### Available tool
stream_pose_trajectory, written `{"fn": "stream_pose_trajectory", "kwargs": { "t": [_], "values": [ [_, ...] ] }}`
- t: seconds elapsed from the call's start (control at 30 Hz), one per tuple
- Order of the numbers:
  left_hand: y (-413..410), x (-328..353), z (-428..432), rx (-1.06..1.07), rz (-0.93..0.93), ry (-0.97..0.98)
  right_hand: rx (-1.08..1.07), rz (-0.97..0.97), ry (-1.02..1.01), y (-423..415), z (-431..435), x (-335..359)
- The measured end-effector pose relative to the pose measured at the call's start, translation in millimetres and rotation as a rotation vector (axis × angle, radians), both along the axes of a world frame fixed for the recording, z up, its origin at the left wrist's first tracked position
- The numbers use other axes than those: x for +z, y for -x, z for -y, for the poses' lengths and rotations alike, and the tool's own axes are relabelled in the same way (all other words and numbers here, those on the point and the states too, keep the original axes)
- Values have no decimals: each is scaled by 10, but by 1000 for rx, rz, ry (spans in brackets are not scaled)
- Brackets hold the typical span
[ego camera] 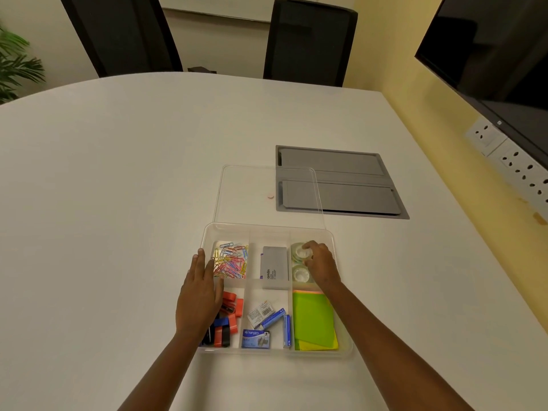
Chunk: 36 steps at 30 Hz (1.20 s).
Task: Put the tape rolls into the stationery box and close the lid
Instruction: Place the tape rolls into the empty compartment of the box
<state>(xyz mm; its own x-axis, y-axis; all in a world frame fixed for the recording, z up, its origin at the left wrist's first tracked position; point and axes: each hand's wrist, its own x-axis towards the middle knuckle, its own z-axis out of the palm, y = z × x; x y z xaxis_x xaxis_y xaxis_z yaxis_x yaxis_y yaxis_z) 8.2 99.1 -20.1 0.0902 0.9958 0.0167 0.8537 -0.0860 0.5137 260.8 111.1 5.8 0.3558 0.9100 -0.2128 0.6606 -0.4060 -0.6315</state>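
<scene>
My right hand (321, 264) grips a tape roll (301, 253) inside the box (207, 232), another roll (301, 274) beside it; left hand (199, 295) lies flat and open on the box's edge; lid (267, 176) still off.

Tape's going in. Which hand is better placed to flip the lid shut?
Probably left. The left hand rests flat and empty on the box's left edge; the right hand is busy with the tape rolls. The lid lies open behind.
</scene>
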Motion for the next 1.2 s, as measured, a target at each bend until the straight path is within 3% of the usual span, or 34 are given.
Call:
{"fn": "stream_pose_trajectory", "kwargs": {
  "t": [0.2,0.6,0.97,1.07,1.2],
  "values": [
    [-8,-32,-1,-11,-9,-5,-144,-81,142,38,-115,-4],
    [-12,-4,7,10,5,27,-55,-117,286,129,-72,62],
    [56,74,147,105,242,102,-23,2,338,213,108,185],
    [99,83,215,125,321,117,15,53,270,207,189,226],
    [168,99,249,149,395,160,-16,210,-100,131,427,205]
  ]
}}
